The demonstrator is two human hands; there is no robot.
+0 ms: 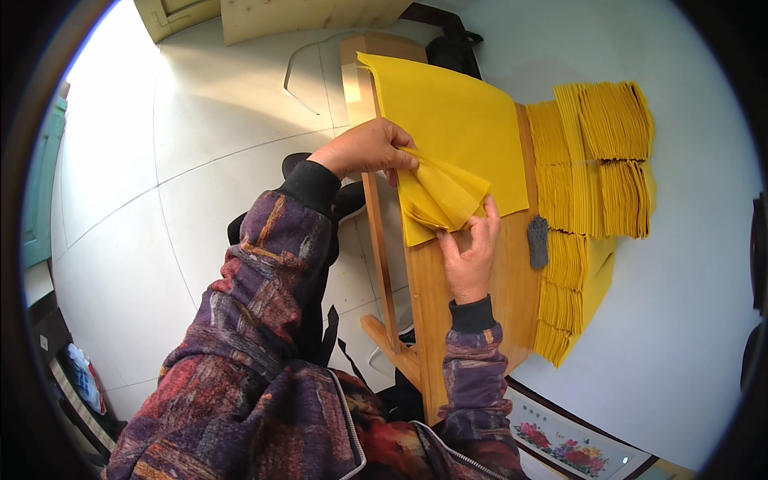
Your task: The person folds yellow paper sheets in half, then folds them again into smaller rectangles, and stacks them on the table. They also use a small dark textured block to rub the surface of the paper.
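Note:
A stack of large yellow paper sheets (456, 104) lies on the wooden table, draping slightly over its left edge. At the near left corner, several sheets are lifted and fanned into a folded bundle (444, 192). My left hand (370, 149) pinches the upper left edge of this bundle between thumb and fingers. Below it, my right hand (472, 254) holds the bundle's near edge, thumb underneath and fingers curled at its right corner. The layers between my hands spread like a fan.
Folded yellow paper bundles (616, 128) are piled along the right side of the wooden table (500, 280), by the pale wall. A dark grey oval object (538, 242) lies beside them. Tiled floor (216, 216) stretches left. A framed flower picture (572, 440) is at the lower right.

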